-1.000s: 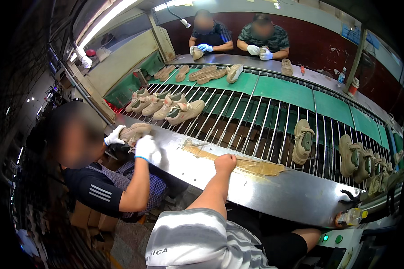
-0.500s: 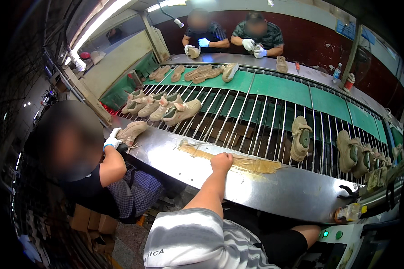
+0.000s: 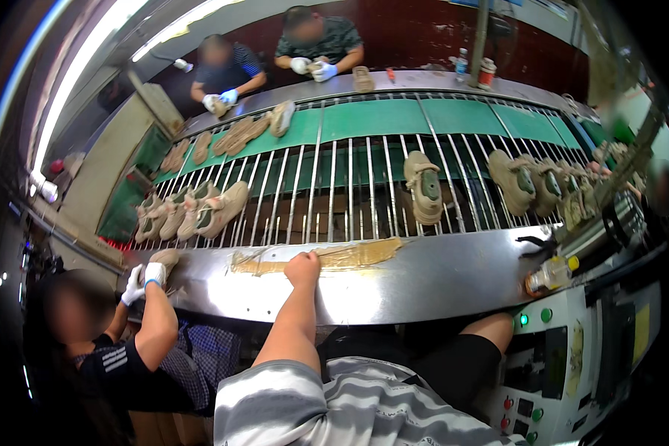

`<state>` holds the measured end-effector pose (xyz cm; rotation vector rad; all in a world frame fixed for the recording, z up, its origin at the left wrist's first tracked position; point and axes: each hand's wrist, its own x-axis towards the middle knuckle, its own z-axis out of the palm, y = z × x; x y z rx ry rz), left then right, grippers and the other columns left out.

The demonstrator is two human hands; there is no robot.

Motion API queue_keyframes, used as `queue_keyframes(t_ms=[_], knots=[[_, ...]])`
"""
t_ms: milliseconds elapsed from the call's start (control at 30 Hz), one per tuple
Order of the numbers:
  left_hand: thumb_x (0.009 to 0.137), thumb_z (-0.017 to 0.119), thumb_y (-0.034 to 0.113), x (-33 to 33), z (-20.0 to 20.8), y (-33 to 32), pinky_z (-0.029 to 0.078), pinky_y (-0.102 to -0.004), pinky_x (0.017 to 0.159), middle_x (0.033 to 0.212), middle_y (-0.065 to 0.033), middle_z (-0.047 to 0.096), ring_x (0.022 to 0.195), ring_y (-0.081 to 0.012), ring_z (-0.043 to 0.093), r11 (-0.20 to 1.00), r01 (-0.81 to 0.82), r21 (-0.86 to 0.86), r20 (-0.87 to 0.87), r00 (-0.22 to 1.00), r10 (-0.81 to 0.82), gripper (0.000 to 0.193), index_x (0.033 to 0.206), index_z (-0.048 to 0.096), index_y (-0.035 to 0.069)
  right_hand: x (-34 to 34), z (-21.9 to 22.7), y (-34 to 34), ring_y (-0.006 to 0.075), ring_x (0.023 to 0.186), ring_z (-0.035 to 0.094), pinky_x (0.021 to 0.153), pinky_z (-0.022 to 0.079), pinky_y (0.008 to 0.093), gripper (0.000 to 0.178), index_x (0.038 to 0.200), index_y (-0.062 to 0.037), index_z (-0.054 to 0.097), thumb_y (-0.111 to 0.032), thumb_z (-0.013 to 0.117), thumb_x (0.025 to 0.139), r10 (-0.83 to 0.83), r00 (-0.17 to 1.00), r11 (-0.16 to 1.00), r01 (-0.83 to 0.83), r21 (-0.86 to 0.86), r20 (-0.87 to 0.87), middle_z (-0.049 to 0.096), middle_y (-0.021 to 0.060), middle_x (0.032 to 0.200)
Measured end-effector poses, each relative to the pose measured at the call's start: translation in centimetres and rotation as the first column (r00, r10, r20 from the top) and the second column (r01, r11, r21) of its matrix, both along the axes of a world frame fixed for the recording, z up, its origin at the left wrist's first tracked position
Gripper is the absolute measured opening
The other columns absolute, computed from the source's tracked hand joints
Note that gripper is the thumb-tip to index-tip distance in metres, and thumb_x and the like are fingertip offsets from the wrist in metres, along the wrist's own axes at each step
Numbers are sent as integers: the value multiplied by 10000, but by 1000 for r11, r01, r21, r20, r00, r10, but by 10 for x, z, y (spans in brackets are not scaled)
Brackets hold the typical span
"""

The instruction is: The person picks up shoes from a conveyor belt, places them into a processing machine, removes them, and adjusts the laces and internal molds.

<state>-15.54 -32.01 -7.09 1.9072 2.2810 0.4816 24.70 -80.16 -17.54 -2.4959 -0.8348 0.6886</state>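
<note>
My left hand (image 3: 302,269) is closed in a fist. It rests on a strip of yellowish tape (image 3: 360,255) stuck along the metal bench edge (image 3: 438,279); whatever the fingers may hold is hidden. My right hand is out of view. Beyond the bench runs a roller conveyor (image 3: 333,178) with metal bars. A single beige lace-up shoe (image 3: 426,192) lies on the bars, ahead and to the right of my fist. Several beige shoes (image 3: 227,210) stand in a row at the left, and more shoes (image 3: 514,182) at the right.
A co-worker's gloved hands (image 3: 143,279) handle a shoe close on my left. Two people work across the conveyor. Soles (image 3: 241,135) lie on a green mat (image 3: 346,123). At the right are a bottle (image 3: 550,275) with a yellow cap and a control panel (image 3: 539,357).
The view has swung right, so the scene sits further left. My left fist stays on the tape. The neighbour's second gloved hand now shows at the shoe on the left.
</note>
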Motion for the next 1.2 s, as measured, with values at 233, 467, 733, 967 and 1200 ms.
queue_keyframes(t_ms=[233,467,733,967,1200], knots=[[837,509,385,1,-10,9,502,-459,703,760,-177,682,750,-367,659,1000,23,10,-56,998,-22,394,770,717,57,-50,-43,-135,359,759,631,675,485,448,136,930,-47,667,-115,620,821,-239,967,931,202,-304,-90,658,190,870],[831,564,333,-18,-29,-11,445,-466,583,663,-182,629,599,-370,586,978,66,197,140,986,-95,362,677,644,16,-70,21,-119,354,754,631,673,487,444,129,931,-53,665,-101,624,819,-244,970,969,244,32,-8,658,185,870],[810,563,223,130,-39,-101,436,-408,522,554,-164,560,496,-295,530,897,432,97,618,680,-395,298,599,591,14,138,229,-76,363,942,558,819,447,460,348,1055,-64,595,-123,680,722,-500,352,862,122,491,791,597,155,1002],[753,613,227,197,-19,-155,438,-410,501,540,-165,555,492,-334,538,469,862,194,220,428,-877,294,540,584,27,328,312,-113,364,1255,465,1011,418,459,881,1385,-105,421,-496,753,669,-950,88,213,884,417,299,461,208,1365],[769,600,234,187,-19,-145,441,-412,513,555,-167,558,499,-336,539,535,830,159,360,456,-814,290,579,588,16,306,306,-89,331,1238,505,995,447,445,1018,1423,-73,372,-524,801,618,-983,61,109,953,281,174,496,203,1356]])
